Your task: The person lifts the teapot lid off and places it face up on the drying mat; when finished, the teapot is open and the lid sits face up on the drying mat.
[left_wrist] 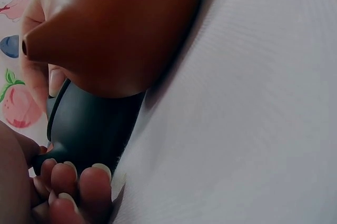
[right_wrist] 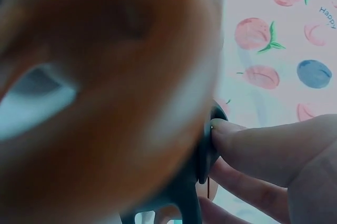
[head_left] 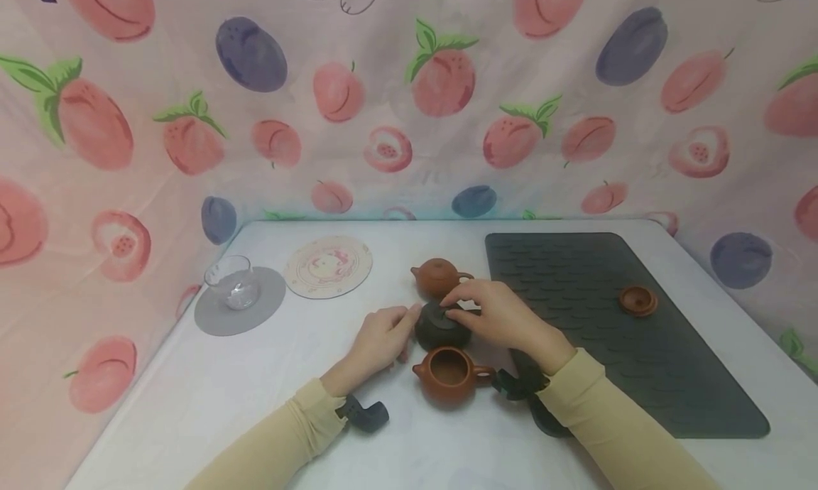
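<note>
Currently the right hand (head_left: 495, 312) pinches the dark lid (head_left: 445, 312) on top of the dark teapot (head_left: 442, 328), thumb and fingertips curled onto its rim, while the left hand (head_left: 383, 336) rests its fingers against the pot's left side near the spout, fingers loosely curled to brace it. The dark teapot stands on the desk (head_left: 224, 398), closely flanked by an open brown teapot (head_left: 450, 375) on the near side and a lidded brown teapot (head_left: 437, 275) on the far side. The main risk is collision: a sideways jerk of either hand can knock the dark pot into its neighbours and chip a spout or handle. If the pinch on the lid slips, the lid may drop onto the pot rim or desk. The loose brown lid (head_left: 637, 300) on the dark mat (head_left: 639, 376) lies well apart.
</note>
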{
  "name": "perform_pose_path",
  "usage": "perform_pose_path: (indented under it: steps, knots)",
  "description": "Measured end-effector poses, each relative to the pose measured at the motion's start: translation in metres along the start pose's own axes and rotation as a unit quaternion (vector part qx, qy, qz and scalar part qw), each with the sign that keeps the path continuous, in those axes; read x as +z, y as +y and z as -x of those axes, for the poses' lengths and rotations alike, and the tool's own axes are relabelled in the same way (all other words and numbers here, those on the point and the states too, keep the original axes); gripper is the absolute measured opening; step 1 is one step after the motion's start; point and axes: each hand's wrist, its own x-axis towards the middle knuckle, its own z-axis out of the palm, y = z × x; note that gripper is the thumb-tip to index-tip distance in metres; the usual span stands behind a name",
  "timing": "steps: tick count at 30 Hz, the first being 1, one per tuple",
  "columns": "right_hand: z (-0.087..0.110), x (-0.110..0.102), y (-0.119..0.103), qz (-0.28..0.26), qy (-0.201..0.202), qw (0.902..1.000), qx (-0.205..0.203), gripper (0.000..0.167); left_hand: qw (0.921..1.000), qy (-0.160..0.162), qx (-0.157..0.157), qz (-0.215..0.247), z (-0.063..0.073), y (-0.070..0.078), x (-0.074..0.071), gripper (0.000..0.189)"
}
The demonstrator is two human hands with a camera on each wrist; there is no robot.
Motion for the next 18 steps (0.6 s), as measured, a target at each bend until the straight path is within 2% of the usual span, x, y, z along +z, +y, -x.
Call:
perform_pose_path:
  steps: [9,18]
  knots:
    - [-0.0005,0.0003,0.0000,0.003,0.002,1.0000,0.006,0.016,1.0000,0.001,-0.002,-0.002,-0.0001,0.0002,0.0002,0.055]
    - [0.0005,0.0014,-0.0012,-0.025,-0.015,0.9991,0.029,0.013,1.0000,0.001,-0.001,-0.006,-0.0003,0.0007,0.0003,0.054]
